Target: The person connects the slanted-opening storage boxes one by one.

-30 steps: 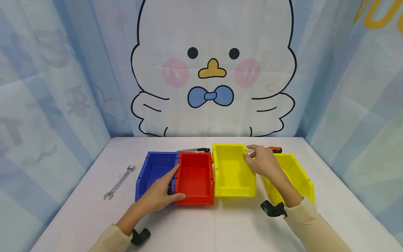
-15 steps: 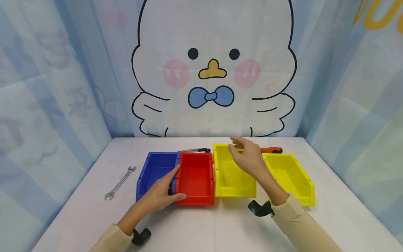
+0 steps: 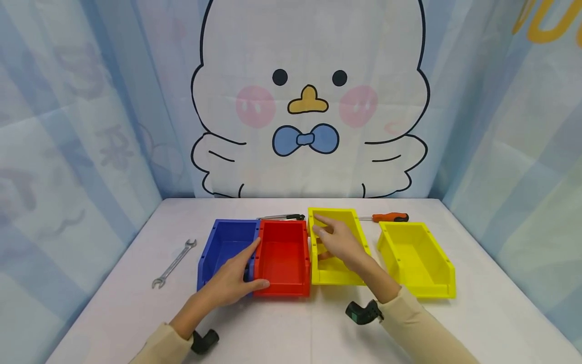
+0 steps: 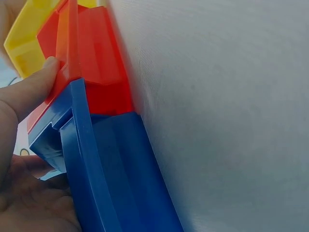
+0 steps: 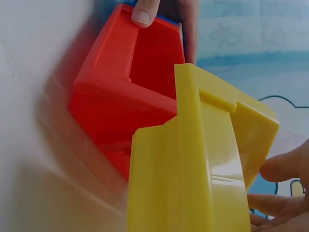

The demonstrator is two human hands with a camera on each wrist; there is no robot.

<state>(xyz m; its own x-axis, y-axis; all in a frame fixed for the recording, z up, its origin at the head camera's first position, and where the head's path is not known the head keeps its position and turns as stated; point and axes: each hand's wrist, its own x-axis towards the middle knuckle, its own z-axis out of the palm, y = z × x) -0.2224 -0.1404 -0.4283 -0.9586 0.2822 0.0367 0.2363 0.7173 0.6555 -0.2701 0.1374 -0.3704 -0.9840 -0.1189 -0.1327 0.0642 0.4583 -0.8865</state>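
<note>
The step in hand looked like joining bins in a row. The left hand [image 3: 229, 280] gripped the red bin [image 3: 283, 253] by its left edge, where it met the blue bin [image 3: 227, 245]. The right hand [image 3: 340, 242], fingers loosely extended, reached into the middle yellow bin [image 3: 338, 278] toward its left wall — whether it touched was hard to tell.

That bin seemed raised above the red one's right edge; the next move probably called for seating it there. A gap separated it from the right yellow bin [image 3: 418, 260]. Open bench [image 3: 282, 336] lay near — but the screwdriver [image 3: 390, 217] crowded the far side.
</note>
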